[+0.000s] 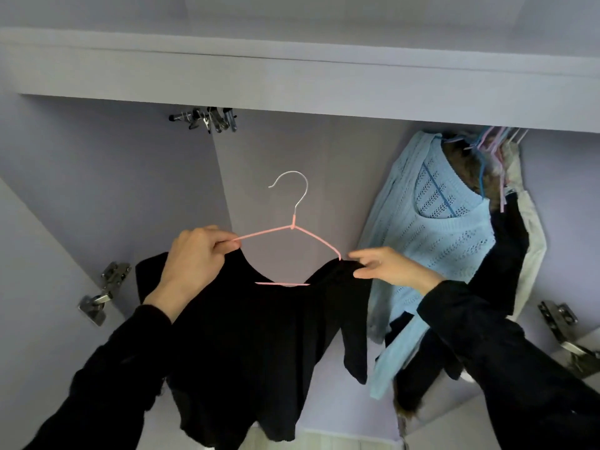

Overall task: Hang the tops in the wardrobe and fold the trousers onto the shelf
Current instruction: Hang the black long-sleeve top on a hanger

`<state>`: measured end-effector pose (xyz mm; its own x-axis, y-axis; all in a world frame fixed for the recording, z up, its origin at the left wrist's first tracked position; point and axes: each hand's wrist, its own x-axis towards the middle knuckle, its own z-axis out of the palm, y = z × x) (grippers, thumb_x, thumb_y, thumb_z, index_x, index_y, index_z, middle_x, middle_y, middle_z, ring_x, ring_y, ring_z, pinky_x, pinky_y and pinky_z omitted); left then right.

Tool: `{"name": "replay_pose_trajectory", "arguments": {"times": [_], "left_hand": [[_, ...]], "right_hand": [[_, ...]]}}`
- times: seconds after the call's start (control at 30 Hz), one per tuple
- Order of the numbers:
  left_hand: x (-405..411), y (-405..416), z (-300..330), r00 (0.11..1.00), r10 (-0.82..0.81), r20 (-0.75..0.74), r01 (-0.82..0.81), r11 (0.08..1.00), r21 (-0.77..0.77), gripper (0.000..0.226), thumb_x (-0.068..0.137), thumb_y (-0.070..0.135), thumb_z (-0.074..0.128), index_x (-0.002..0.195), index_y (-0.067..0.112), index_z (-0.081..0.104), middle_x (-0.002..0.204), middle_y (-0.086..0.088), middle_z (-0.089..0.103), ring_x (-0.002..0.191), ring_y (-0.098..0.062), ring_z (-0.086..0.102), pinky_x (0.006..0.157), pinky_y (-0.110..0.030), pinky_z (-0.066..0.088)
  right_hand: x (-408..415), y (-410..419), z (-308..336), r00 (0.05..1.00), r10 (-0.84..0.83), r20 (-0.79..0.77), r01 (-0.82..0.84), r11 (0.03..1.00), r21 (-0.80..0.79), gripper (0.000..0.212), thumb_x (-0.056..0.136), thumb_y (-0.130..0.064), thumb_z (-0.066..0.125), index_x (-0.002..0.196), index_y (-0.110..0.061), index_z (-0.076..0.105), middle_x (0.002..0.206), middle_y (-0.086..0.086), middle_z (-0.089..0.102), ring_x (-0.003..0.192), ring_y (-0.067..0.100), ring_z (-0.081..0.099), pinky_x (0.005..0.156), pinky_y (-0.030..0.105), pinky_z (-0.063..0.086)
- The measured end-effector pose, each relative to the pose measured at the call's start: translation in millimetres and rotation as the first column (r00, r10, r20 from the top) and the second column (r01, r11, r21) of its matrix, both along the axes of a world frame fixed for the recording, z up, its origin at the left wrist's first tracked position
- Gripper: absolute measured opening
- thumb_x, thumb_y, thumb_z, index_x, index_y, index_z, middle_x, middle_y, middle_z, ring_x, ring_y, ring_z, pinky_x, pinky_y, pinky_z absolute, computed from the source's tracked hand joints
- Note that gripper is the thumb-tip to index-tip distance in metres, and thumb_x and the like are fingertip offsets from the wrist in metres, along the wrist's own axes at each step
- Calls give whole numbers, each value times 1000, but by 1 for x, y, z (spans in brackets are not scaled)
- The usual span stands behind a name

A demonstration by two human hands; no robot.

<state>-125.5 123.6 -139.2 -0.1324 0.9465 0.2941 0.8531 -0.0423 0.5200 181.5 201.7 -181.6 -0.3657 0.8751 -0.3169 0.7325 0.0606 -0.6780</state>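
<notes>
I face the open wardrobe, where a blue knit sweater and other clothes already hang at the right. In front of me the black top hangs on the pink hanger, its long axis running left to right between my hands. My left hand pinches the hanger's left arm and the fabric; my right hand pinches the top's right shoulder. The hook points up, centred between both hands, still below the wardrobe's top edge; I judge lifting comes next.
</notes>
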Motion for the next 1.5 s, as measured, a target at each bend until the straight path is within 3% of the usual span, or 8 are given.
{"name": "replay_pose_trajectory", "arguments": {"times": [0.13,0.27,0.43,0.63,0.9,1.13,1.27,1.5], "left_hand": [[-7,-4,2,999,32,21,-33,999,18,18,90,10,60,102,11,73,85,-6,65,88,-29,61,81,-36,46],[-17,-7,1,994,74,-74,-74,997,9,19,92,10,57,101,11,73,85,-9,62,86,-33,58,78,-43,48],[-29,-14,-3,985,89,-146,-93,995,-23,19,92,9,55,98,11,73,83,-12,58,84,-36,58,70,-38,44],[-37,-10,-11,994,63,-90,-62,998,9,18,90,6,58,100,8,73,77,-7,53,78,-32,58,74,-36,46],[-17,-7,-19,987,-32,158,24,998,54,18,89,4,59,99,8,74,75,-6,54,67,-11,52,62,-4,34],[-3,1,-18,957,-80,277,85,996,-5,17,88,7,62,102,9,73,77,9,61,74,-7,57,66,-4,38],[-21,-2,-32,969,-61,241,100,983,-153,28,85,9,66,114,12,67,98,3,67,97,-11,58,90,-22,42],[-28,4,-46,978,64,198,-50,996,-77,16,88,12,63,99,7,74,96,-9,73,97,-23,65,83,-23,43]], "right_hand": [[-6,-7,-15,997,-79,-18,80,989,122,30,87,-20,66,108,1,67,102,21,69,102,34,63,94,41,48],[-3,-1,-18,995,-34,-98,52,983,178,80,68,-69,59,100,3,65,103,26,63,102,40,58,91,56,44],[-12,-11,17,969,0,-248,52,978,204,23,90,-14,61,111,-15,69,104,-8,69,100,1,63,102,30,45],[-11,-13,32,874,-77,-479,250,917,310,17,91,-12,59,102,-19,70,100,-3,70,104,16,64,98,31,46],[-11,-10,20,999,-14,42,-2,938,347,60,86,-35,66,140,-26,43,124,-10,58,119,7,48,105,28,34],[-40,-18,28,982,-12,-187,94,896,434,21,94,-16,53,75,-16,62,59,-3,53,60,12,46,60,17,35],[-32,-22,26,973,-68,-221,161,887,434,21,95,-17,51,77,-12,60,58,-1,50,58,11,43,60,22,33],[-9,-24,27,963,-125,-238,214,892,398,24,95,-14,52,73,-19,58,63,4,50,66,19,48,67,29,37]]}}
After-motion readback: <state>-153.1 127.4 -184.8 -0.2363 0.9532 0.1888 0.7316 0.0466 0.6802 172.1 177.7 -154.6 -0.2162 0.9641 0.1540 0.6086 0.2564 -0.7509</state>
